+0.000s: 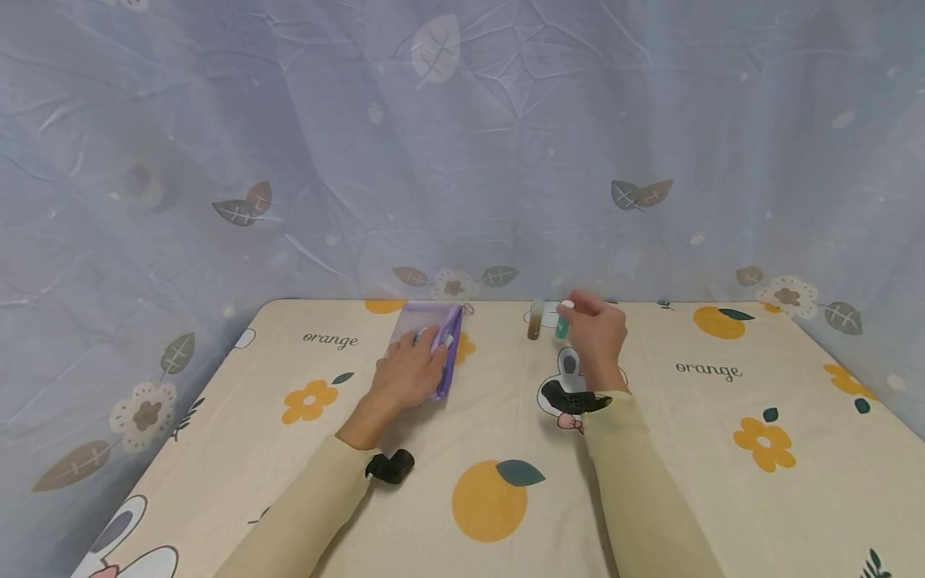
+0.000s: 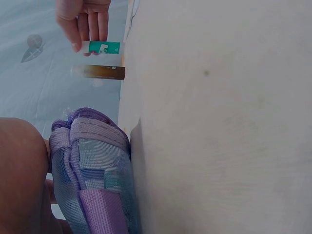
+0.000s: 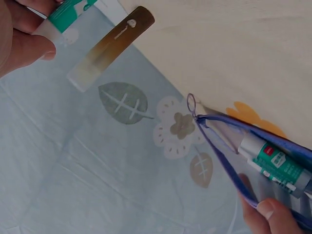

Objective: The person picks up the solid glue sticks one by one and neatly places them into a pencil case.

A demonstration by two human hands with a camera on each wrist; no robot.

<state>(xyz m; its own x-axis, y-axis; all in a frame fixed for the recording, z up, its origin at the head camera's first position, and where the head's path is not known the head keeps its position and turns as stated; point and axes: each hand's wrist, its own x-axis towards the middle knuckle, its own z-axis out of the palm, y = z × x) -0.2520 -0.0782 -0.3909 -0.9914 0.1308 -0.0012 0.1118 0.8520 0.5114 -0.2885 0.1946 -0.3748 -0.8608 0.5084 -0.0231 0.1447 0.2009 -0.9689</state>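
A purple-edged mesh zip pouch (image 1: pixel 450 365) lies on the left half of the table, its mouth parted toward the right. My left hand (image 1: pixel 412 369) grips it, thumb and finger pinching one edge of the mouth in the right wrist view. Inside the pouch, that view shows a green glue stick (image 3: pixel 280 165) with a white cap. My right hand (image 1: pixel 600 329) holds another green glue stick (image 2: pixel 105 47) near its white end, at the table's far edge. Close to its left stands a brown tube (image 1: pixel 535 323) with a pale, see-through top, upright and untouched.
A patterned cloth (image 1: pixel 491 502) with oranges, flowers and rabbits covers the table. Behind the far edge hangs a grey-blue curtain (image 1: pixel 462 160). A thin purple loop (image 3: pixel 191 104) sticks out from the pouch's far corner.
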